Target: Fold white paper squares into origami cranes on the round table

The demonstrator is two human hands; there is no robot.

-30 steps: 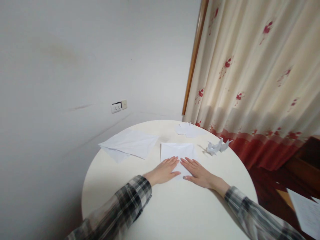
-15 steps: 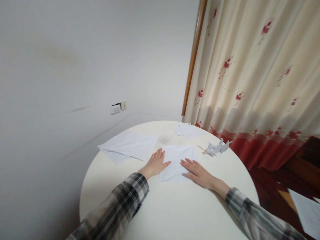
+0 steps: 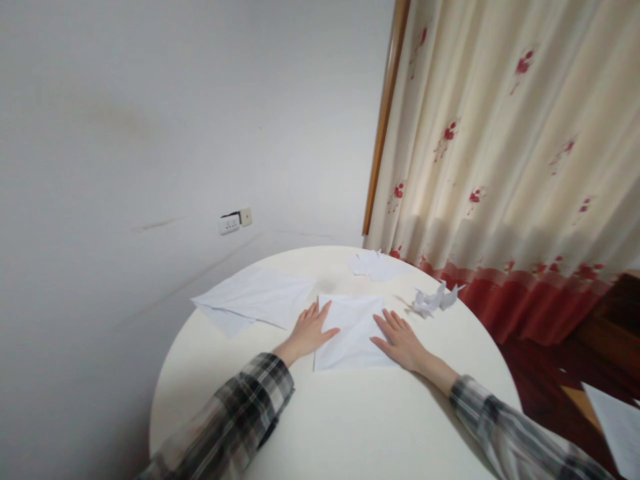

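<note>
Paper sheet [image 3: 354,343], flat, partly under spread fingers [image 3: 383,325]

Garment, plaid, long-sleeved, two sleeves visible.

Left sleeve [image 3: 227,417], over the near left part of the round table [image 3: 350,427]: woven check in black, grey and off-white; broad dark bands crossed by pale stripes; loose cut, soft creases. Cuff [image 3: 276,375]: straight-edged, ending at the wrist; narrow dark strip along its inner lower edge, nature too small to tell.

Right sleeve [image 3: 495,417], over the near right part of the table: matching check, greyer and paler in appearance, with long dark stripes; pattern blurred towards the elbow. Cuff likewise wrist-length.

Left hand [image 3: 306,332] and right hand [image 3: 404,343]: bare, slim-fingered; nail detail indistinct.
</note>
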